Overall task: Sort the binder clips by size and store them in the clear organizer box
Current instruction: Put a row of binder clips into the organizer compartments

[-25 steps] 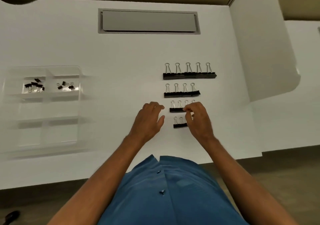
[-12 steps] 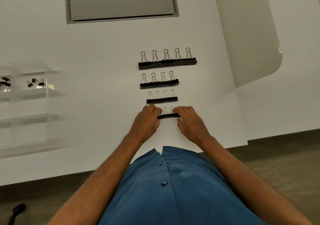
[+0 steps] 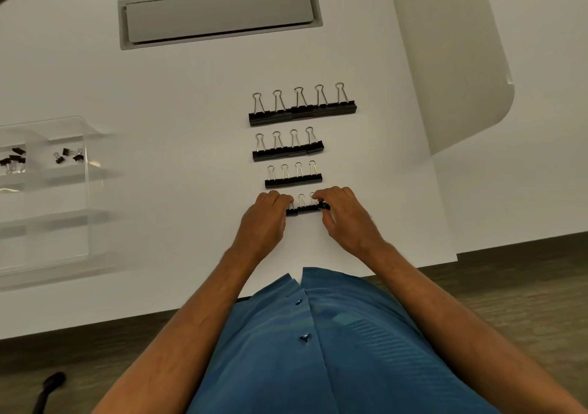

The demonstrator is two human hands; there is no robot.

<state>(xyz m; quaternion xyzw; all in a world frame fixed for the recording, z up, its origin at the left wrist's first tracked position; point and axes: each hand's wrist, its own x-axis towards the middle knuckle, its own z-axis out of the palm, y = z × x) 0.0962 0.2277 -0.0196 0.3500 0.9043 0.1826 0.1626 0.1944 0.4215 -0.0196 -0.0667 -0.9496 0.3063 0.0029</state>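
Nearest row of binder clips: smallest of four rows, black bodies with wire handles pointing away, lying on the white desk between the two hands. Left end partly covered by fingers; clip count not readable.
Left hand: palm down, fingers curled, tips touching the row's left end.
Right hand: fingers curled, thumb and forefinger pinching the clip at the row's right end, which sits slightly lifted and turned out of line.
Forearms: both bare, reaching forward from a blue buttoned shirt, converging on the row.
Beyond the hands: third row of four clips, then second row of four larger clips, then far row of five largest clips.
Far left of the left hand: clear organizer box, cut off by the frame edge, blurred; small clips loose in its far compartments.
Far side: grey cable hatch set in the desk.
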